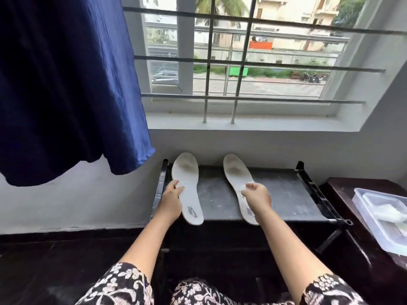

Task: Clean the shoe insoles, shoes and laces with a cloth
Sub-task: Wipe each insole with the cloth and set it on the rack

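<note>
Two insoles, both whitish and worn grey at the toe end, lie side by side and well apart on one dark worktop (275,194). It is the flat top of a black-framed rack. Toes point far, towards the wall; heels hang a little over the near edge. No shoes or laces in view.

Two hands, one per insole. Left hand (170,201) holds the left insole (187,172) at its left edge about halfway along, fingers curled onto it. Right hand (256,197) pinches the right insole (235,172) at mid-length, fingertips closed narrow on its edge. Both insoles look flat on the top or nearly so; cannot tell if either is lifted. Both forearms bare, with two black-and-white floral sleeves at the near edge.

One clear plastic container (361,205) sits at far right on a dark wooden side table (339,186), just beside the rack. Something pale is inside; cannot tell what.

Room: a white wall, one big window (242,62) with a grid of grey metal bars above a white sill (253,125), and a street and buildings outside. One large blue fabric (66,84) hangs at upper left, its hem near the left insole's toe but not touching. The floor (44,260) is dark, with a dark skirting strip along the wall.
</note>
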`<move>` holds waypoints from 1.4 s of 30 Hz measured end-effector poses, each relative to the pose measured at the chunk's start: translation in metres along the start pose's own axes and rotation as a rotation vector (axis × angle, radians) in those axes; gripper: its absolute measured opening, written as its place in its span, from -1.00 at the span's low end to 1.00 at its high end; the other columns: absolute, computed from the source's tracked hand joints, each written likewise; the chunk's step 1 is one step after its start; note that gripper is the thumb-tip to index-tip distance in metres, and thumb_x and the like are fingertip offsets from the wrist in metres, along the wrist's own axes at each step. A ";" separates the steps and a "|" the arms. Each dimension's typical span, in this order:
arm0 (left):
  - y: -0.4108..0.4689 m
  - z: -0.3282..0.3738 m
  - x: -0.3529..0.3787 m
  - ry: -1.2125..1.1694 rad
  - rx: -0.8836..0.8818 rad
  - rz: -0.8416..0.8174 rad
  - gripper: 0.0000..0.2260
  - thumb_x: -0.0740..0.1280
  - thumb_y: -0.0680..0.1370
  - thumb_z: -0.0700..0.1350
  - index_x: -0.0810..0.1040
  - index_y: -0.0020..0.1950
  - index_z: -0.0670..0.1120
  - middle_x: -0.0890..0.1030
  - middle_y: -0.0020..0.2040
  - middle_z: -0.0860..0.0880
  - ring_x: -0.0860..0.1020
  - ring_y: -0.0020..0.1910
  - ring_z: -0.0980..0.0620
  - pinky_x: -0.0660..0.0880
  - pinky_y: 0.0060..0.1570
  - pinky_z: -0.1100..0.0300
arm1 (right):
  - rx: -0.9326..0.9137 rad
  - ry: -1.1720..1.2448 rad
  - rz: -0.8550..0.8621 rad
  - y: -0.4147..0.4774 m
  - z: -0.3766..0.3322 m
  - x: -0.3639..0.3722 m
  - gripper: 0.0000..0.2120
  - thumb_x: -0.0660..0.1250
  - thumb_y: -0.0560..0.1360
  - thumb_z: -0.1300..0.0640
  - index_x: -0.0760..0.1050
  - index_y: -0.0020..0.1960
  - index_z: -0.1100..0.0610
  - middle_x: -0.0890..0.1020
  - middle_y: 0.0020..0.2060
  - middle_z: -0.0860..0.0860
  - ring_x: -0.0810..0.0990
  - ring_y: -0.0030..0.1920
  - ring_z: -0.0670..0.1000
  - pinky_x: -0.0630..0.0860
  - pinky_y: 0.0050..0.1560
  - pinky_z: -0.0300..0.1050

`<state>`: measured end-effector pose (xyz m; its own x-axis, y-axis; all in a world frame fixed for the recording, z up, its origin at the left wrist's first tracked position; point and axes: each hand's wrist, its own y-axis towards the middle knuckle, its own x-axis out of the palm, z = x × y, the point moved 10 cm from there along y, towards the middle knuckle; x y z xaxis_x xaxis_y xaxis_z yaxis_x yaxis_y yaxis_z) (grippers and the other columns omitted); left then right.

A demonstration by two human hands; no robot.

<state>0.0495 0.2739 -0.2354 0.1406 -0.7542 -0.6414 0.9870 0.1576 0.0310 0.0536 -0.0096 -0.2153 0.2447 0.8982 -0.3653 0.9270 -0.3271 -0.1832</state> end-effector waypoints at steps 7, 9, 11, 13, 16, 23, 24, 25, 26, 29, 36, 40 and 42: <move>0.017 -0.017 -0.006 -0.029 -0.097 0.000 -0.73 0.19 0.59 -0.27 0.54 0.23 -0.26 0.26 0.48 -0.12 0.28 0.42 -0.09 0.15 0.36 0.21 | -0.020 -0.377 -0.011 0.009 0.009 -0.001 -0.35 0.34 0.42 0.28 0.22 0.46 0.12 0.24 0.42 0.07 0.41 0.27 0.21 0.40 0.18 0.01; 0.016 -0.017 -0.011 -0.018 -0.121 0.025 -0.75 0.18 0.58 -0.25 0.60 0.14 -0.25 0.27 0.47 -0.11 0.31 0.39 -0.08 0.17 0.34 0.21 | -0.001 -0.442 0.004 0.009 0.013 -0.003 -0.41 0.29 0.46 0.27 0.22 0.45 0.11 0.21 0.42 0.08 0.42 0.25 0.23 0.37 0.23 0.03; 0.014 -0.014 -0.012 -0.012 -0.126 0.059 -0.75 0.23 0.57 -0.20 0.58 0.19 -0.21 0.27 0.45 -0.10 0.33 0.37 -0.06 0.21 0.32 0.20 | -0.004 -0.445 0.020 0.010 0.014 -0.005 -0.47 0.26 0.48 0.29 0.24 0.42 0.15 0.23 0.40 0.12 0.46 0.20 0.23 0.39 0.19 0.00; 0.008 -0.010 -0.013 -0.007 -0.122 0.091 -0.71 0.29 0.53 -0.19 0.53 0.25 -0.18 0.29 0.40 -0.07 0.35 0.33 -0.04 0.23 0.26 0.24 | -0.010 -0.430 0.040 0.009 0.013 -0.008 -0.50 0.21 0.49 0.32 0.25 0.41 0.18 0.24 0.38 0.13 0.46 0.17 0.21 0.38 0.16 -0.04; 0.001 -0.004 -0.011 0.021 -0.139 0.113 -0.63 0.35 0.47 -0.21 0.49 0.28 -0.13 0.31 0.33 -0.06 0.36 0.27 -0.03 0.25 0.20 0.26 | -0.019 -0.337 0.086 0.006 0.008 -0.012 -0.54 0.16 0.50 0.36 0.29 0.39 0.19 0.25 0.38 0.14 0.43 0.22 0.19 0.35 0.21 -0.05; -0.009 -0.006 -0.010 0.037 -0.189 0.148 -0.64 0.34 0.43 -0.24 0.50 0.22 -0.05 0.31 0.27 -0.02 0.37 0.19 -0.02 0.33 0.12 0.20 | -0.058 -0.093 0.080 -0.010 -0.005 0.014 -0.51 0.21 0.50 0.35 0.29 0.42 0.19 0.29 0.39 0.10 0.40 0.29 0.13 0.35 0.25 -0.09; -0.010 -0.006 -0.009 0.040 -0.187 0.144 -0.64 0.34 0.43 -0.23 0.50 0.21 -0.04 0.30 0.27 -0.02 0.36 0.19 -0.03 0.34 0.13 0.18 | -0.063 -0.084 0.073 -0.012 -0.005 0.020 -0.50 0.20 0.50 0.37 0.29 0.42 0.18 0.29 0.39 0.09 0.40 0.29 0.12 0.36 0.25 -0.09; -0.012 -0.006 -0.009 0.044 -0.187 0.138 -0.65 0.34 0.43 -0.23 0.50 0.21 -0.04 0.30 0.27 -0.01 0.35 0.20 -0.03 0.36 0.14 0.16 | -0.068 -0.080 0.064 -0.015 -0.005 0.026 -0.49 0.19 0.49 0.40 0.29 0.42 0.18 0.30 0.38 0.09 0.40 0.29 0.11 0.37 0.25 -0.09; -0.013 -0.005 -0.009 0.050 -0.182 0.136 -0.65 0.33 0.43 -0.23 0.50 0.20 -0.03 0.29 0.27 -0.01 0.35 0.21 -0.03 0.36 0.15 0.15 | -0.073 -0.083 0.055 -0.017 -0.004 0.032 -0.48 0.17 0.48 0.42 0.29 0.42 0.17 0.30 0.38 0.08 0.40 0.29 0.10 0.37 0.25 -0.10; -0.015 -0.002 -0.009 0.061 -0.159 0.126 -0.66 0.32 0.43 -0.22 0.49 0.20 -0.03 0.29 0.27 -0.01 0.30 0.25 -0.02 0.34 0.16 0.15 | -0.089 -0.103 0.024 -0.024 -0.003 0.046 -0.47 0.17 0.48 0.43 0.30 0.42 0.16 0.31 0.38 0.07 0.40 0.29 0.08 0.34 0.19 -0.19; -0.021 0.006 -0.012 0.137 -0.137 0.109 -0.65 0.31 0.46 -0.20 0.48 0.23 0.00 0.27 0.30 0.03 0.23 0.29 0.01 0.22 0.03 0.23 | -0.161 -0.186 -0.030 -0.030 -0.012 0.063 -0.47 0.12 0.48 0.45 0.29 0.42 0.15 0.31 0.38 0.08 0.40 0.30 0.06 0.27 0.16 -0.26; -0.024 0.015 -0.015 0.166 -0.107 0.107 -0.66 0.31 0.47 -0.19 0.47 0.24 0.01 0.24 0.34 0.03 0.19 0.34 0.02 0.23 0.00 0.22 | -0.176 -0.237 -0.068 -0.028 -0.014 0.067 -0.44 0.10 0.47 0.47 0.27 0.43 0.15 0.28 0.39 0.09 0.36 0.32 0.07 0.31 0.26 -0.16; -0.025 0.019 -0.015 0.177 -0.093 0.102 -0.67 0.30 0.48 -0.18 0.47 0.24 0.01 0.23 0.36 0.03 0.17 0.36 0.01 0.24 0.02 0.22 | -0.175 -0.269 -0.091 -0.027 -0.014 0.069 -0.46 0.12 0.49 0.44 0.26 0.44 0.16 0.28 0.40 0.11 0.35 0.33 0.08 0.31 0.29 -0.11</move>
<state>0.0238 0.2693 -0.2125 0.2154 -0.6086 -0.7637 0.9558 0.2918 0.0371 0.0489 0.0649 -0.2228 0.0966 0.8040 -0.5867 0.9820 -0.1730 -0.0753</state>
